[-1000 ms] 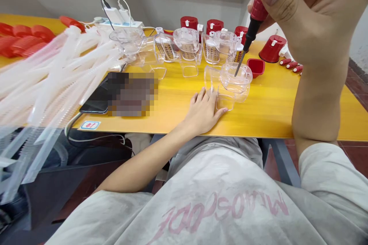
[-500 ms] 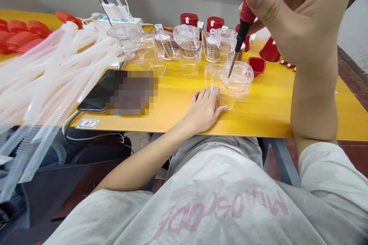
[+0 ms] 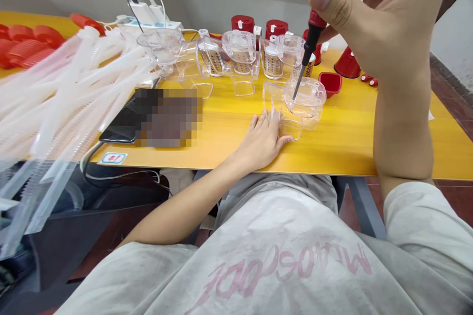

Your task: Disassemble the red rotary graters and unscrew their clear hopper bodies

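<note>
My right hand [image 3: 369, 24] is closed round the red handle of a screwdriver [image 3: 313, 27], held at a steep slant high above the table. The tip of its dark shaft reaches down into the round top of a clear plastic housing [image 3: 312, 101]. Whether the tip meets a screw is too small to tell. My left hand [image 3: 263, 141] lies open on the tabletop, fingers stretched out and thumb spread, touching the housing's left side and base. Behind it stand more clear housings [image 3: 240, 47] with perforated drums, and a small red cup [image 3: 330, 84] sits just right of the housing.
Long translucent plastic strips [image 3: 66, 93] are heaped on the left, hanging over the edge. A dark phone [image 3: 118, 125] lies beside them. Red parts [image 3: 33, 44] and a power strip [image 3: 170, 25] are at the back left. Red cone-shaped parts [image 3: 347, 64] stand at the back right.
My right hand has shifted slightly left, still holding the screwdriver with its tip in the same housing. My left hand stays put.
</note>
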`<state>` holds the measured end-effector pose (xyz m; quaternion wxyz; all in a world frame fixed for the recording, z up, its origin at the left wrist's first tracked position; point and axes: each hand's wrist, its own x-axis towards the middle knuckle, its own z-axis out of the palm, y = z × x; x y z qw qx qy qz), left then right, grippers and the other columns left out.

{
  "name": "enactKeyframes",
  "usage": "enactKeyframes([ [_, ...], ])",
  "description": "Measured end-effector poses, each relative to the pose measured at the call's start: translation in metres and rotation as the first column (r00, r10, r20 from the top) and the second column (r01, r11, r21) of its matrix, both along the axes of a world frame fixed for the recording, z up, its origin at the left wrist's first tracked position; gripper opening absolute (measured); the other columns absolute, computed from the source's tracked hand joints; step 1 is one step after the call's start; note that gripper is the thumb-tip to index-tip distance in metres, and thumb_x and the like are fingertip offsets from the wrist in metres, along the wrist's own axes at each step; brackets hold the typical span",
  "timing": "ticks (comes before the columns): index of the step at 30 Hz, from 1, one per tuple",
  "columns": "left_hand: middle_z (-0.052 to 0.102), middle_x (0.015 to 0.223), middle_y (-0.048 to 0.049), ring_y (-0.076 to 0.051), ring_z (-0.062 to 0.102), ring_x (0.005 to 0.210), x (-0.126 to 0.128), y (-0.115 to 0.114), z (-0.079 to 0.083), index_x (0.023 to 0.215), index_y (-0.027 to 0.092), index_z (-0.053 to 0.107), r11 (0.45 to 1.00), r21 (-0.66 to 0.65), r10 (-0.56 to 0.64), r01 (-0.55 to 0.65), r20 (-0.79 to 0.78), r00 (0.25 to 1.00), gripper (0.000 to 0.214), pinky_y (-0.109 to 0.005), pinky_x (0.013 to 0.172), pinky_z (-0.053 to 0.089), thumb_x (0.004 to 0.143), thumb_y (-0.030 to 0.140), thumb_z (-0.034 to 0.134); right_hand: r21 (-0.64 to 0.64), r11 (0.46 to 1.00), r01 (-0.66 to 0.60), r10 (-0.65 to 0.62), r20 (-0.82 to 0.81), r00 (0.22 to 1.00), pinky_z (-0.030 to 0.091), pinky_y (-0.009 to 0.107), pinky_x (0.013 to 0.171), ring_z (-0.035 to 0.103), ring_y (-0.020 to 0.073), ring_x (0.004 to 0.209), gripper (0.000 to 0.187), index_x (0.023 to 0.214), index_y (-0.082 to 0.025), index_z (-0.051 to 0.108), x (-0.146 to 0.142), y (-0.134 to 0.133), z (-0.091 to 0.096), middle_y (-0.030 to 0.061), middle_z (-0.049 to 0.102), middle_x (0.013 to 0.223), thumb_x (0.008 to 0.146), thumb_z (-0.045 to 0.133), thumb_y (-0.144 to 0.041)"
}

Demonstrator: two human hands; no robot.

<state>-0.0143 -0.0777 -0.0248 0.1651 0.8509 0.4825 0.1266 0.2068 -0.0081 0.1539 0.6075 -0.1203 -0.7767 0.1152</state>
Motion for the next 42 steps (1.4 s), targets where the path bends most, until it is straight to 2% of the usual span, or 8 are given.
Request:
enactKeyframes([
  [7, 0.042, 0.19, -0.0362, -0.053, 0.035, 0.184, 0.0, 0.0, -0.002, 0.181, -0.003, 0.035, 0.999, 0.033, -0.002, 0.003, -0.024, 1.0, 0.082, -0.07, 0.152, 0.026, 0.122, 0.05, 0.057, -0.085, 0.996, 0.023, -0.028, -0.057, 0.998, 0.078, 0.041, 0.077, 0.082, 0.0235, 0.109, 0.045, 0.111, -0.029, 0.074, 0.002, 0.0, -0.002, 0.0019, 0.077, 0.103, 0.086, 0.108, -0.044],
  [12, 0.049, 0.187, -0.0338, -0.051, 0.04, 0.182, 0.0, -0.001, -0.001, 0.176, 0.002, 0.041, 0.999, 0.037, -0.002, 0.002, -0.002, 1.0, 0.073, -0.071, 0.15, 0.03, 0.123, 0.05, 0.054, -0.031, 0.999, -0.042, 0.04, -0.078, 0.996, 0.076, 0.038, 0.073, 0.083, 0.0196, 0.101, 0.051, 0.112, -0.027, 0.076, -0.005, 0.002, -0.004, -0.0025, 0.075, 0.102, 0.084, 0.11, -0.051],
  [16, 0.049, 0.186, -0.0343, -0.051, 0.04, 0.182, -0.001, 0.0, -0.003, 0.181, 0.001, 0.035, 0.999, 0.033, -0.006, 0.006, -0.003, 1.0, 0.08, -0.072, 0.151, 0.028, 0.122, 0.053, 0.054, -0.013, 0.996, -0.086, 0.085, -0.089, 0.992, 0.072, 0.038, 0.063, 0.082, 0.0208, 0.093, 0.062, 0.107, -0.023, 0.073, -0.016, -0.002, -0.005, -0.0016, 0.072, 0.091, 0.082, 0.107, -0.068],
  [21, 0.053, 0.184, -0.032, -0.05, 0.042, 0.181, -0.004, 0.002, -0.005, 0.179, 0.006, 0.038, 0.999, 0.035, -0.015, 0.013, 0.04, 0.999, 0.078, -0.072, 0.151, 0.028, 0.121, 0.057, 0.053, 0.038, 0.995, -0.097, 0.101, -0.125, 0.987, 0.073, 0.04, 0.07, 0.084, 0.0236, 0.101, 0.068, 0.109, -0.022, 0.075, -0.022, 0.002, -0.008, -0.0011, 0.074, 0.092, 0.078, 0.107, -0.072],
  [27, 0.055, 0.183, -0.0321, -0.051, 0.043, 0.18, -0.004, 0.003, -0.006, 0.176, 0.006, 0.042, 0.999, 0.043, -0.014, 0.012, 0.044, 0.999, 0.076, -0.072, 0.149, 0.031, 0.121, 0.057, 0.053, 0.132, 0.97, -0.202, 0.224, -0.176, 0.959, 0.075, 0.037, 0.072, 0.083, 0.0178, 0.104, 0.065, 0.118, -0.023, 0.075, -0.028, 0.013, -0.017, -0.0059, 0.076, 0.096, 0.09, 0.096, -0.078],
  [33, 0.045, 0.188, -0.0362, -0.052, 0.037, 0.183, -0.004, 0.004, -0.008, 0.182, -0.001, 0.033, 0.999, 0.042, -0.011, 0.01, 0.017, 1.0, 0.088, -0.071, 0.151, 0.026, 0.121, 0.058, 0.054, 0.138, 0.981, -0.139, 0.163, -0.177, 0.971, 0.073, 0.034, 0.072, 0.085, 0.0167, 0.098, 0.061, 0.12, -0.023, 0.076, -0.027, 0.011, -0.016, -0.008, 0.08, 0.104, 0.084, 0.107, -0.062],
  [38, 0.041, 0.19, -0.0364, -0.051, 0.035, 0.184, -0.004, 0.004, -0.007, 0.182, -0.001, 0.034, 0.999, 0.043, -0.02, 0.019, 0.024, 1.0, 0.087, -0.071, 0.151, 0.026, 0.121, 0.059, 0.054, 0.148, 0.979, -0.142, 0.161, -0.126, 0.979, 0.071, 0.026, 0.071, 0.082, 0.011, 0.092, 0.037, 0.119, -0.032, 0.083, -0.023, 0.015, -0.013, -0.0137, 0.085, 0.112, 0.091, 0.105, -0.042],
  [42, 0.043, 0.19, -0.0351, -0.051, 0.036, 0.184, -0.006, 0.005, -0.009, 0.182, 0.002, 0.035, 0.999, 0.042, -0.019, 0.017, 0.041, 0.999, 0.086, -0.072, 0.151, 0.026, 0.121, 0.059, 0.055, 0.201, 0.97, -0.141, 0.173, -0.155, 0.973, 0.072, 0.022, 0.07, 0.082, 0.0098, 0.089, 0.04, 0.118, -0.035, 0.083, -0.023, 0.016, -0.013, -0.0159, 0.086, 0.11, 0.088, 0.107, -0.045],
])
